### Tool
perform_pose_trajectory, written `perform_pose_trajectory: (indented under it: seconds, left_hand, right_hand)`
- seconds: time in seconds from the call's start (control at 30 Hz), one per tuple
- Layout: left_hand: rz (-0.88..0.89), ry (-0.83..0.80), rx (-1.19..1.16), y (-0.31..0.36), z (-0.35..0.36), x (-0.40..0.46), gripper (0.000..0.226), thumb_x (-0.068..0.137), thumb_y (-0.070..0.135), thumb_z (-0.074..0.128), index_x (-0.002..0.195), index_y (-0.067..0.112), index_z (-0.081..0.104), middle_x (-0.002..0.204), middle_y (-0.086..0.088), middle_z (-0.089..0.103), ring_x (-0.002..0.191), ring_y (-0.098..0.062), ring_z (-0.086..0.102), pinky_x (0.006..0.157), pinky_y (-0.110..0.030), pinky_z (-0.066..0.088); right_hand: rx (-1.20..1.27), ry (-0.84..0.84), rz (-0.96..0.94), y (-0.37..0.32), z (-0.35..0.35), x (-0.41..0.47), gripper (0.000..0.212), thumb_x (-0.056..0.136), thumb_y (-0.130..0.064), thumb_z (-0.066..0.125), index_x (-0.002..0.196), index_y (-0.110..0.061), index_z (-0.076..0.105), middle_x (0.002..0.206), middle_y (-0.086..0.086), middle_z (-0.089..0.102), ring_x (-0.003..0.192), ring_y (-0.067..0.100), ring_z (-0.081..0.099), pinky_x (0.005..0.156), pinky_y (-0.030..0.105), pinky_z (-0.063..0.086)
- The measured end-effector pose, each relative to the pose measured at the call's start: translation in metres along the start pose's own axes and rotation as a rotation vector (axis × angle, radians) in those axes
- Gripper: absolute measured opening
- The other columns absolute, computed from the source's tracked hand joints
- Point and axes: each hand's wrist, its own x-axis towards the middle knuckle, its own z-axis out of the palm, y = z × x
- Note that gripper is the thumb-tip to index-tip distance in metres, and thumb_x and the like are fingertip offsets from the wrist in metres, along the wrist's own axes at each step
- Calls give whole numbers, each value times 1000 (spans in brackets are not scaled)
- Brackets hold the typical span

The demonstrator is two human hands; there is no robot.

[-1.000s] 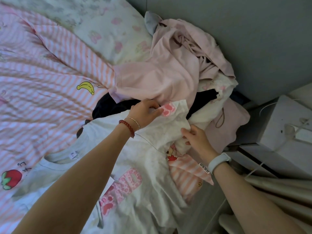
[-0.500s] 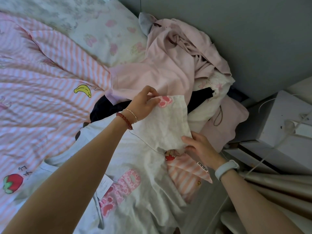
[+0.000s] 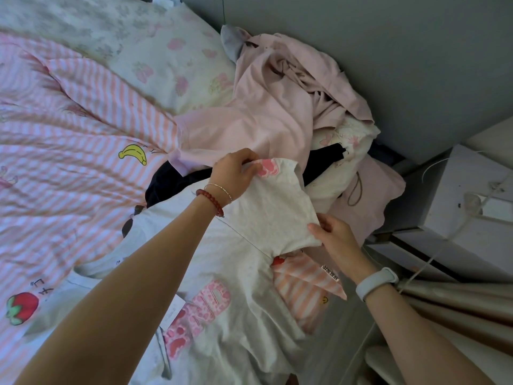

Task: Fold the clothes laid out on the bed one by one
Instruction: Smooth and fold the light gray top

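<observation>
A white T-shirt with pink lettering lies on the bed in front of me, its sleeve stretched out flat. My left hand pinches the sleeve's far corner by a pink paw print. My right hand pinches the sleeve's near edge. Behind the shirt is a heap of clothes: a pale pink garment, a dark navy piece and a cream printed one.
The pink striped duvet with fruit prints covers the bed to the left, with a floral pillow behind. A grey wall runs at the back right. A white box and beige curtain stand beside the bed's right edge.
Both hands have drawn the crumpled sleeve apart, so it now lies spread flat. My right hand moved back toward me along the sleeve's edge.
</observation>
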Motion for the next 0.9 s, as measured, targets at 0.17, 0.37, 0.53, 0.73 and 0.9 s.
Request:
perform_pose_trajectory:
  seconds: [0.17,0.37,0.53,0.73,0.9]
  left_hand:
    - [52,-69,93,-2,-14,-8,24,91,18,55,113,14,64,108,-7,64,108,-28,53,98,-43,38]
    - [12,58,-30,-37,-61,-45,16,89,10,59,102,5,67,78,-6,53,63,-6,49,67,-12,37]
    - [-382,-85,-705,-99,-94,-114,20,90,19,56,79,22,72,75,11,70,66,-1,63,59,-15,48]
    - [-867,-58,-943,-179,-77,-184,26,92,39,52,87,15,62,104,-3,67,82,-18,67,72,-34,50]
    - [-684,-56,-517,-172,-42,-177,42,89,24,62,123,2,48,93,-4,66,69,-8,59,66,-13,50]
  right_hand:
    - [-100,99,-243,-10,11,-18,24,94,-12,50,70,-14,52,61,-4,44,52,-2,41,51,10,34]
    - [-521,204,-801,-39,58,-59,18,96,-14,48,87,-4,60,64,-8,52,52,5,44,50,17,35]
    - [-729,-137,-1038,-32,115,-89,25,92,-20,51,106,-5,66,88,9,62,70,26,61,58,34,52]
    - [-1122,-541,-734,29,156,-100,47,94,-14,44,139,-20,36,127,4,42,112,21,42,88,30,37]
    - [-1382,-299,-805,46,151,-104,45,67,-23,72,111,-22,63,108,2,60,99,26,59,77,41,44]
